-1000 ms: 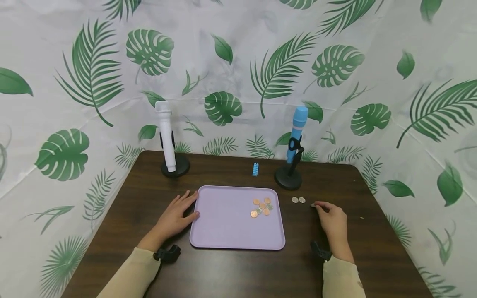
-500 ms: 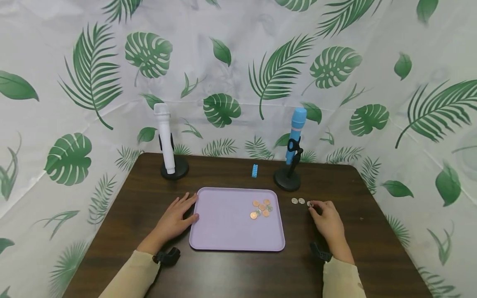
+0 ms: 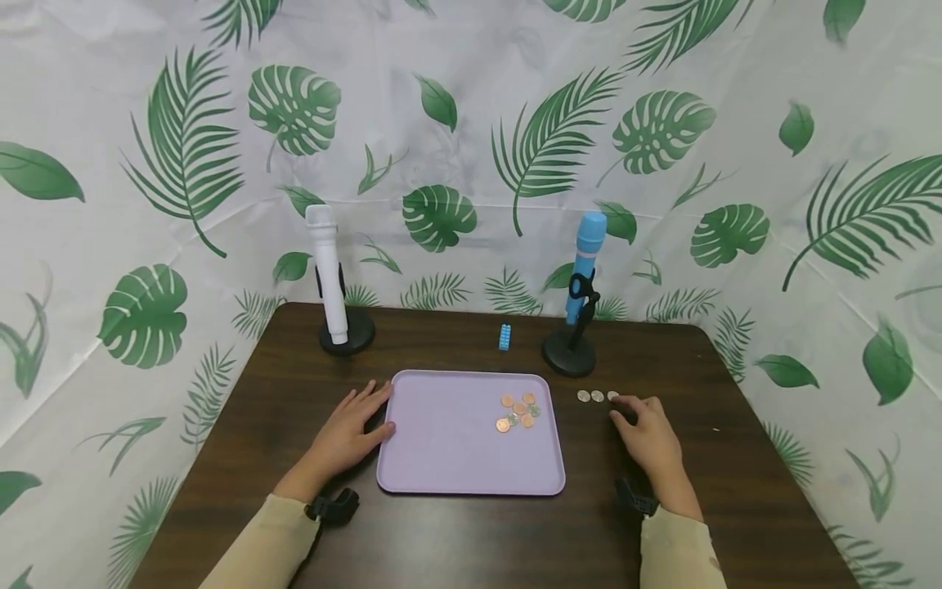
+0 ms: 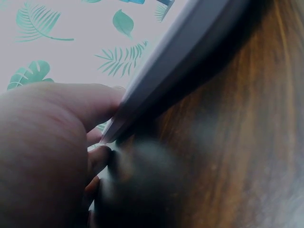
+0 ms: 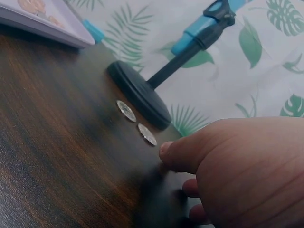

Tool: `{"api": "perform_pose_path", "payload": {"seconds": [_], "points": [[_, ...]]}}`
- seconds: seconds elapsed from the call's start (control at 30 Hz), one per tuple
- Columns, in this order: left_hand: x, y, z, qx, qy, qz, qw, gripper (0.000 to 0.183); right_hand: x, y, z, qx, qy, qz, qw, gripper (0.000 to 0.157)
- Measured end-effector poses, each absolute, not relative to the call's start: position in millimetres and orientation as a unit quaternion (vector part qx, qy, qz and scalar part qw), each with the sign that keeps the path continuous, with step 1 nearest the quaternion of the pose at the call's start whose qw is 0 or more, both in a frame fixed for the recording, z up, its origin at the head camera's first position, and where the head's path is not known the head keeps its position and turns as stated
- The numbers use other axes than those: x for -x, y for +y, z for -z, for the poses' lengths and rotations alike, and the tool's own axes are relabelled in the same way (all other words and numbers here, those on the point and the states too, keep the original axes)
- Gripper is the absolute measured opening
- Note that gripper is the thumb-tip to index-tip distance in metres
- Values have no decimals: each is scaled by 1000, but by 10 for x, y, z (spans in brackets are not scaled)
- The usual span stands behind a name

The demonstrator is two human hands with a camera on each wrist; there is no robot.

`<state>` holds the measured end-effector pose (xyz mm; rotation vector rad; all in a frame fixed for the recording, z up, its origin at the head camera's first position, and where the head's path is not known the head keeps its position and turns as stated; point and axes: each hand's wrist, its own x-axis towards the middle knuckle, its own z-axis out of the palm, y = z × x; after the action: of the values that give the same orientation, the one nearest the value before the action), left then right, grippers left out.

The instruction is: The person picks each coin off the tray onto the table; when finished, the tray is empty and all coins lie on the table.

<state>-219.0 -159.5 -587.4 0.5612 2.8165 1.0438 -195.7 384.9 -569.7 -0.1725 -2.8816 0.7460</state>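
My left hand (image 3: pixel 351 433) rests at the left rim of a lilac tray (image 3: pixel 441 474), fingers spread and thumb over the edge. In the left wrist view, the thumb (image 4: pixel 102 100) lies against the tray's side (image 4: pixel 156 71). Right of the tray, my right hand (image 3: pixel 651 438) has its index fingertip on the edge of a silver coin (image 3: pixel 612 395), with the thumb slightly apart below. Two more silver coins, one left (image 3: pixel 584 396) and one in the middle (image 3: pixel 598 396), lie in a row with it. The right wrist view shows those two coins (image 5: pixel 147 134); the third is hidden behind the thumb.
Several copper and silver coins (image 3: pixel 519 408) lie in the tray's right part. Behind stand a white microphone (image 3: pixel 329 274) and a blue microphone (image 3: pixel 586 254) on black stands. Between them lies a small blue block (image 3: pixel 504 337). A leaf-patterned cloth (image 3: pixel 441 123) hangs behind the table.
My right hand has slid a silver coin left and slightly back, up beside the other two, and the thumb now sits off it. My left hand stays at the tray.
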Motion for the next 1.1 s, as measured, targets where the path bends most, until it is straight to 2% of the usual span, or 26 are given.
{"api": "perform_pose_path", "payload": {"seconds": [0.27,0.67,0.77,0.9,1.1], "points": [[2174,-1598,5913,-183,923,-334,48,75,1939,3845,5704,65,-963,-254,58,38],[2171,-1605,5909,-180,922,-339,47,76,1987,3846,5709,66,-956,-273,91,33],[2176,-1610,5906,-191,922,-335,35,75,1989,3770,5691,80,-939,-320,102,30],[2198,-1614,5883,-196,923,-331,29,75,1994,3584,5636,79,-888,-444,89,29],[2211,-1604,5832,-192,922,-333,40,75,1976,3249,5535,33,-803,-595,31,38]]}}
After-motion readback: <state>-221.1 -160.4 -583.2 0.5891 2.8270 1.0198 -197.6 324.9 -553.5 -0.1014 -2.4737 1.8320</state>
